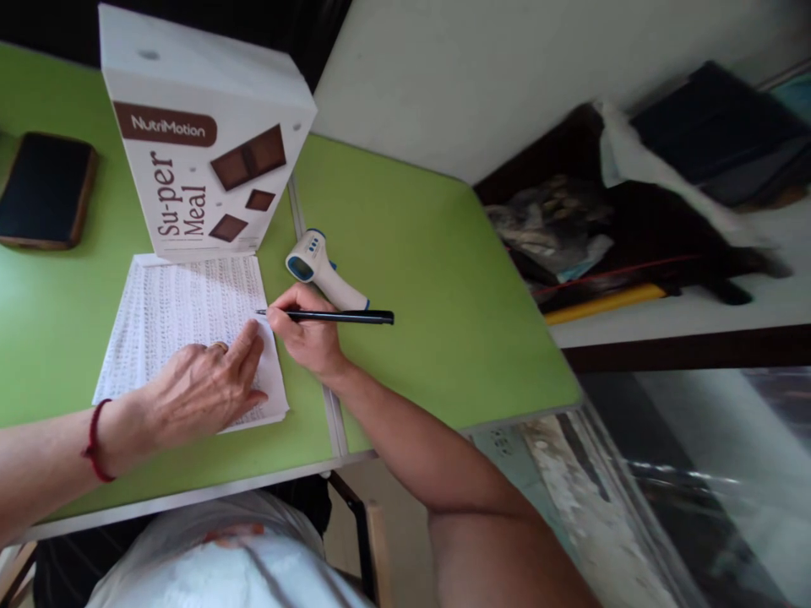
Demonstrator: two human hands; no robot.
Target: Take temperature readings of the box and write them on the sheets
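Observation:
Several sheets of white paper (183, 312), covered in rows of small handwriting, lie on the green table. My left hand (206, 380) rests flat on the sheets with fingers stretched toward the right edge; a ring and a red cord bracelet (94, 443) show on it. My right hand (307, 333) is closed around a black pen (355, 317), whose tip is at the right side of the top sheet, close to my left fingertips. Just beyond my right hand lies a white and blue infrared thermometer (326, 270), partly hidden by it.
A white box (203, 169) printed "NutriMotion Su-per Meal" stands behind the paper. A dark phone-like device (47, 190) with a brown edge lies at the left. The green table (431, 279) has a seam and ends at the right, beside a cluttered shelf (665, 211).

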